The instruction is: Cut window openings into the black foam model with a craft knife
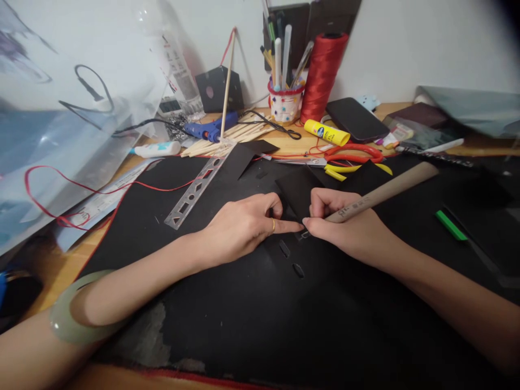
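Note:
My right hand (pixel 345 219) is closed around a thick grey-beige pen (pixel 382 192) with dark lettering, slanted up to the right. Its tip is hidden by my fingers, low over the black mat (pixel 227 325). My left hand (pixel 249 225), wearing a ring, rests on the mat with one finger stretched toward the pen's lower end and another bent. That finger touches down beside a small piece with a pale outline (pixel 304 234). Two small dark outlined pieces (pixel 284 249) lie nearer me. Just beyond my hands is a folded piece of black paper (pixel 298 189).
A clear stencil ruler (pixel 199 187) lies left of my hands. Behind are red-handled scissors (pixel 353 153), a yellow glue stick (pixel 327 132), a blue glue gun (pixel 213 129), wooden sticks (pixel 244 130), a pen cup (pixel 285 103) and a red thread spool (pixel 324 78). A green object (pixel 450 225) lies right.

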The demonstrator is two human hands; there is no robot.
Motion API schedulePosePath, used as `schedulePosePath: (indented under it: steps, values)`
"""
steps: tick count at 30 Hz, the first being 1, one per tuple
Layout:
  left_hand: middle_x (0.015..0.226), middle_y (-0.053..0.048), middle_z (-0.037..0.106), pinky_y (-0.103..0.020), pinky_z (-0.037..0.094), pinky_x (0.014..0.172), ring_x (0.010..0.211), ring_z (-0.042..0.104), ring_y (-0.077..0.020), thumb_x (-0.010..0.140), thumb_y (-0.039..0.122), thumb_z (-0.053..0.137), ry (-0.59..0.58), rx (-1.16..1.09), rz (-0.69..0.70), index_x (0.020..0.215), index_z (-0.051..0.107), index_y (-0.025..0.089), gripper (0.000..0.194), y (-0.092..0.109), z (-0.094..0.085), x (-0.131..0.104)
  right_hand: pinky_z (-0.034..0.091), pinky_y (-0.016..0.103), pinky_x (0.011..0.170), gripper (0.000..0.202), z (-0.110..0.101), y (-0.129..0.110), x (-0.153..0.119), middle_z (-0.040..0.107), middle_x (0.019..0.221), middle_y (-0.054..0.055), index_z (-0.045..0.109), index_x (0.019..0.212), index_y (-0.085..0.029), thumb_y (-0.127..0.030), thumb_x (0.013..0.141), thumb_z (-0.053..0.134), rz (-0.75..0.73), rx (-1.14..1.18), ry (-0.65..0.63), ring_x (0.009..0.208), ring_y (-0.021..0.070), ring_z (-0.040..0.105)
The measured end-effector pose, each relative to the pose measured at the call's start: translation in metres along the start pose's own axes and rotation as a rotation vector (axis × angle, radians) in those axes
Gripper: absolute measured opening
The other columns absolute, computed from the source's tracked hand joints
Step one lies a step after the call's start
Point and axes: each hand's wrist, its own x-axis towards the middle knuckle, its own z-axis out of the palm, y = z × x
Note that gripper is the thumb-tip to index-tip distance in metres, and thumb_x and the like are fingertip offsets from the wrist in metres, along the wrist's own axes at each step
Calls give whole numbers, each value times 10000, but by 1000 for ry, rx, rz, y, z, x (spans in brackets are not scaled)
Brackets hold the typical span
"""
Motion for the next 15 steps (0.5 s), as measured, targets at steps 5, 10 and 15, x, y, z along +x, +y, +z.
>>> schedulePosePath:
  steps: [5, 10, 15]
  values:
    - [946, -13, 475, -193, 361, 642, 814, 471, -117, 838, 86, 351, -27, 1, 4, 1107, 557, 350, 429, 2, -2, 0, 188, 208, 408, 228, 1, -1, 0, 302, 474, -74, 341, 547, -181, -117, 660, 528, 1, 3, -11, 462, 56, 275]
    - [950, -7, 497, -205, 377, 655, 816, 489, -120, 845, 85, 351, -7, -15, 6, 1111, 557, 354, 431, 2, -3, 1, 199, 215, 423, 243, 0, 1, 0, 323, 489, -68, 330, 531, -178, -101, 658, 523, -5, 39, 38, 472, 58, 285]
    - [941, -6, 511, -205, 393, 656, 800, 501, -117, 851, 94, 379, 13, -41, 28, 1105, 569, 342, 403, -1, -2, 1, 199, 234, 441, 254, -2, 2, 0, 325, 499, -62, 323, 532, -184, -100, 675, 515, 3, 136, 76, 482, 65, 282]
